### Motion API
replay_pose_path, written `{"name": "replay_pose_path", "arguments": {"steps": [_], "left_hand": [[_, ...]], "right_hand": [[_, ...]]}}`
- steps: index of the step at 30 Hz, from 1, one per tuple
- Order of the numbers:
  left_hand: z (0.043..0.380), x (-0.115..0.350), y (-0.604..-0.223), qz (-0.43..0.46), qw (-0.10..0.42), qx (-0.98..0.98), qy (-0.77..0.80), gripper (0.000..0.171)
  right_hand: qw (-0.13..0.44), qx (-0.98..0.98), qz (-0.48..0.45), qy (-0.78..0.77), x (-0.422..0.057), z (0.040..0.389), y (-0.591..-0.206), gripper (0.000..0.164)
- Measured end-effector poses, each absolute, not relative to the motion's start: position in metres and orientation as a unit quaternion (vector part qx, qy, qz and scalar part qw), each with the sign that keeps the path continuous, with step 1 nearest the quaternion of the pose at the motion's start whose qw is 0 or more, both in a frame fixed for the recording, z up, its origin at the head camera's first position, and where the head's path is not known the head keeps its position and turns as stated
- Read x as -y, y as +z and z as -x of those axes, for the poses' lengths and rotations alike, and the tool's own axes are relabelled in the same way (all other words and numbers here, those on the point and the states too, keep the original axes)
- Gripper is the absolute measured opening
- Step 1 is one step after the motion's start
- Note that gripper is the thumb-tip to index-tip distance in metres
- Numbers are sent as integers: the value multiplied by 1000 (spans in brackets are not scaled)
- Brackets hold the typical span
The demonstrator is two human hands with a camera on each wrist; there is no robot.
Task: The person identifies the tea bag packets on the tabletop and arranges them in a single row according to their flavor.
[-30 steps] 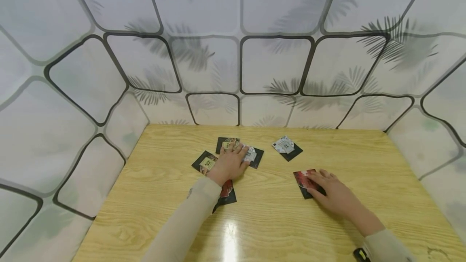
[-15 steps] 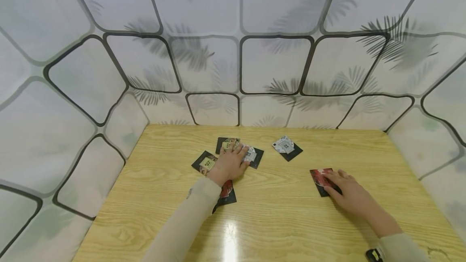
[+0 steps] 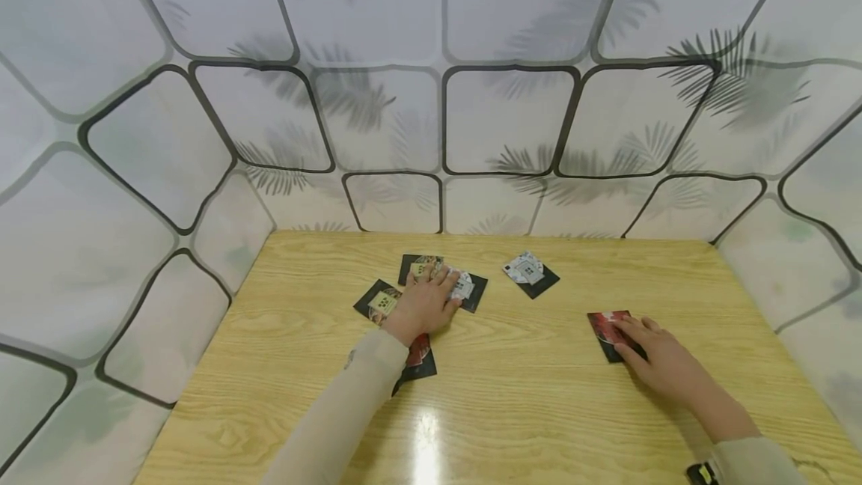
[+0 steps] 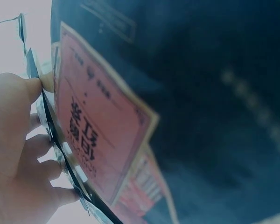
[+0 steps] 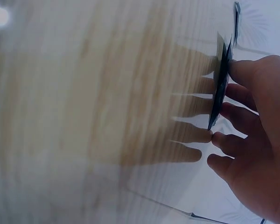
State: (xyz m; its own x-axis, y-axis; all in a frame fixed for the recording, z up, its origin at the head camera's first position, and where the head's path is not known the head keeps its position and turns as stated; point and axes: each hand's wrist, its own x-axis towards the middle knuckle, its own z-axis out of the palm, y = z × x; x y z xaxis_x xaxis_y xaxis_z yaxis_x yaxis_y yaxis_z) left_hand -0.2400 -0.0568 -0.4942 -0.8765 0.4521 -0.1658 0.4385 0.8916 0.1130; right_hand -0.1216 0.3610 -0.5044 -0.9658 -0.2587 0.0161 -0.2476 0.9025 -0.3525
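Observation:
My left hand (image 3: pixel 426 307) lies with spread fingers over a cluster of tea sachets on the table's left half. Under its fingertips are a black sachet with a yellow label (image 3: pixel 420 266) and one with a white label (image 3: pixel 465 287). Another yellow-labelled sachet (image 3: pixel 380 301) lies left of the hand. A red-labelled sachet (image 4: pixel 98 116) fills the left wrist view; the forearm partly covers it in the head view. On the right, my right hand (image 3: pixel 663 361) presses its extended fingertips on a red and black sachet (image 3: pixel 608 329), seen edge-on in the right wrist view.
A white and black sachet (image 3: pixel 530 274) lies alone toward the back middle of the wooden table (image 3: pixel 512 410). A patterned cloth wall (image 3: pixel 512 118) rises behind the table and at both sides. A dark wrist device (image 3: pixel 702 473) shows at the right cuff.
My right hand has slid rightward along the table, and the red and black sachet has moved with it. The left hand and the other sachets stay where they were.

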Motion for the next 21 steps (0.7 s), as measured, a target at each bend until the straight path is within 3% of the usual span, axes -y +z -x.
{"name": "replay_pose_path", "arguments": {"steps": [21], "left_hand": [[241,56,-495,-229,99,-968,41,64]], "right_hand": [[19,-977,121,-173,-360,121,-503,54]]}}
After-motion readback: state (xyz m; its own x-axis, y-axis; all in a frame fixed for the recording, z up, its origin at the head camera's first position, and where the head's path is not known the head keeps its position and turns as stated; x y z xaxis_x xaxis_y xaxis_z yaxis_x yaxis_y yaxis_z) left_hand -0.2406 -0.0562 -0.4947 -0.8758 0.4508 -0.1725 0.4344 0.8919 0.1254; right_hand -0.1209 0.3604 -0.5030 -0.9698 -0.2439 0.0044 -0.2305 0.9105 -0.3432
